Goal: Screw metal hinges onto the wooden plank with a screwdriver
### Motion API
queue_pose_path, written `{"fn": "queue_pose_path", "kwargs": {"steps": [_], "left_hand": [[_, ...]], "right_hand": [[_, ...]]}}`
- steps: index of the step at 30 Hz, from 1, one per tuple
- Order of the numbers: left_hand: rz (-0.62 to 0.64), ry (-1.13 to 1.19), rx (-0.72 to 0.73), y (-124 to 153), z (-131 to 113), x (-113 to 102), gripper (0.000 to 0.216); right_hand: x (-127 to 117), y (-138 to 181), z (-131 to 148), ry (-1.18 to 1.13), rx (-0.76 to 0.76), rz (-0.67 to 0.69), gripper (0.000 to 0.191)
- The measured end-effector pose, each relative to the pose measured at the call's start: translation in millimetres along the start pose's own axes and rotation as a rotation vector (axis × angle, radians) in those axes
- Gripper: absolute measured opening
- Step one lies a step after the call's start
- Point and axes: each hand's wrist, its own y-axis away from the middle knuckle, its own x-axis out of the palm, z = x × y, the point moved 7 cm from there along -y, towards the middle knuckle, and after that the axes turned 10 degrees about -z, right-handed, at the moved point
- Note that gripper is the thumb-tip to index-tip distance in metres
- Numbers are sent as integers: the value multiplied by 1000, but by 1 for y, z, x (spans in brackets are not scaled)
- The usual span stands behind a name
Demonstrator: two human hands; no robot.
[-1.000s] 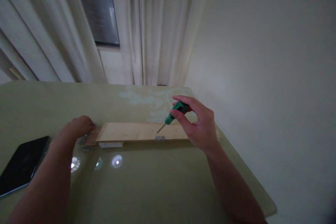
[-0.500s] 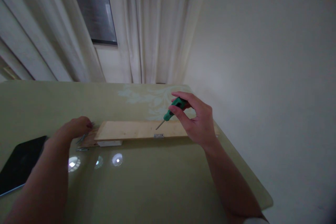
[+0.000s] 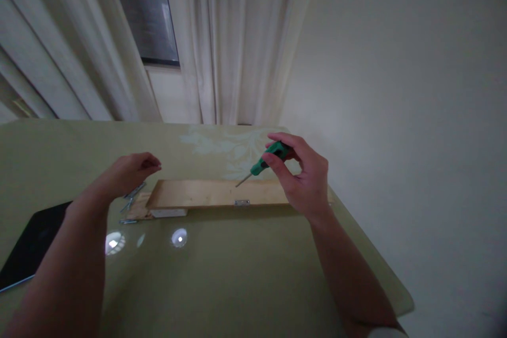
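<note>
In my right hand (image 3: 303, 171) is a screwdriver (image 3: 269, 158) with a green and black handle, its thin shaft slanting down left over a long wooden board (image 3: 206, 193). A small metal plate (image 3: 241, 203) sits at the board's near edge, just below the screwdriver tip, which looks apart from it. My left hand (image 3: 130, 171) hovers beyond the board's left end with thumb and fingers pinched together; anything between the fingertips is too small to name. Beneath that hand, several metal pieces (image 3: 129, 205) lie by a smaller piece of wood (image 3: 138, 208).
Under the board's left end is a white block (image 3: 169, 212). A dark tablet-like slab (image 3: 34, 237) lies at the left of the greenish table (image 3: 237, 274). Curtains (image 3: 245, 37) and a wall (image 3: 396, 116) stand behind and to the right.
My left hand has risen from the metal pieces and moved right, toward the board. The screwdriver in my right hand has shifted slightly up and right.
</note>
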Motion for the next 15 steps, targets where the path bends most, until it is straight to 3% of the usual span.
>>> {"fn": "queue_pose_path", "kwargs": {"steps": [4, 7, 11, 15], "left_hand": [[-36, 360, 198, 16, -83, -9, 53], [-18, 474, 314, 30, -131, -6, 47], [61, 556, 422, 46, -169, 5, 33], [107, 709, 451, 53, -183, 9, 25]], "right_hand": [[-8, -1, -2, -122, 40, -138, 28], [-18, -3, 0, -155, 8, -271, 27], [-28, -7, 7, -141, -58, -351, 25], [-31, -10, 6, -191, -34, -355, 24]]}}
